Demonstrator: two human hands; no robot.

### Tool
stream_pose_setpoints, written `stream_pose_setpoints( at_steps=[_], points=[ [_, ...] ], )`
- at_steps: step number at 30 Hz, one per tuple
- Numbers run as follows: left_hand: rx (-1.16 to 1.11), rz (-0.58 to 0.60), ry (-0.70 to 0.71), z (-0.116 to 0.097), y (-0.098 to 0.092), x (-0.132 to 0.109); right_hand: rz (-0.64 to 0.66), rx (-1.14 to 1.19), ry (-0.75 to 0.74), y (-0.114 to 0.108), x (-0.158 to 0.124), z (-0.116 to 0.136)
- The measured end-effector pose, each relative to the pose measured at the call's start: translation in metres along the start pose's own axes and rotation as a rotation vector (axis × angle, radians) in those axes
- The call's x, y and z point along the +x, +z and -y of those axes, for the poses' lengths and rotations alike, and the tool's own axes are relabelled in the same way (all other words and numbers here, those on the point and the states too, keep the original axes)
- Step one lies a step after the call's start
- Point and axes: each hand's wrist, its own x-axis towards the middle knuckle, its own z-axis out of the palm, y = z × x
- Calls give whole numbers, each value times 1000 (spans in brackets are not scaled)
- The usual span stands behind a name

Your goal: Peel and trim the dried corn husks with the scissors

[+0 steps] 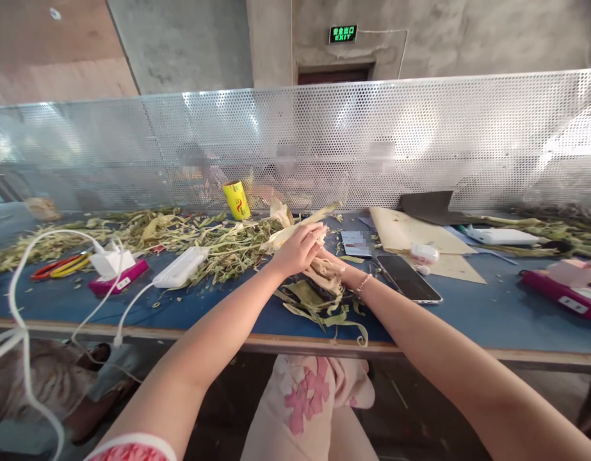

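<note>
The husks (330,274) look dry and papery, the perforated partition (324,121) shiny metal, the smartphone (410,280) glossy, the wall (458,38) rough, matt concrete.

I have a bundle of dry, pale straw-coloured leaves (280,239) near the centre of the frame, its middle covered from my view. Papery, creased ends flare out on the upper left, and a long stiff blade slants off toward the upper right. Below centre I see its crumpled, twisted tail hanging over flat greenish strips (308,296), which lie loose on the surface, the lowest one curling into a hook.
</note>
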Motion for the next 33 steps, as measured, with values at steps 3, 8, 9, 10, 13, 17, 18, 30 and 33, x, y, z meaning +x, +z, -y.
stream_pose_setpoints(
  at_steps=[3,8,9,10,13,17,18,30,33],
  points=[
    [72,-50,-106,9,-3,-3,20,139,4,-6,-1,-1],
    [216,-42,-439,36,-11,-16,20,692,-21,-28,-2,-4],
    [219,23,-490,41,-13,-19,15,774,-18,-32,-3,-3],
    [215,94,-529,45,-13,-21,17,824,-4,-36,-4,-2],
    [188,245,-608,50,-13,-24,36,867,67,-41,-6,4],
    [92,311,-664,49,-9,-23,-112,852,180,-40,-3,9],
    [75,310,-680,49,-8,-23,-184,829,195,-39,-1,9],
    [-311,-31,-1051,49,-7,-14,-428,399,198,-43,5,-3],
    [-502,-129,-1146,50,-9,-12,-362,394,222,-42,4,-3]
  ],
)
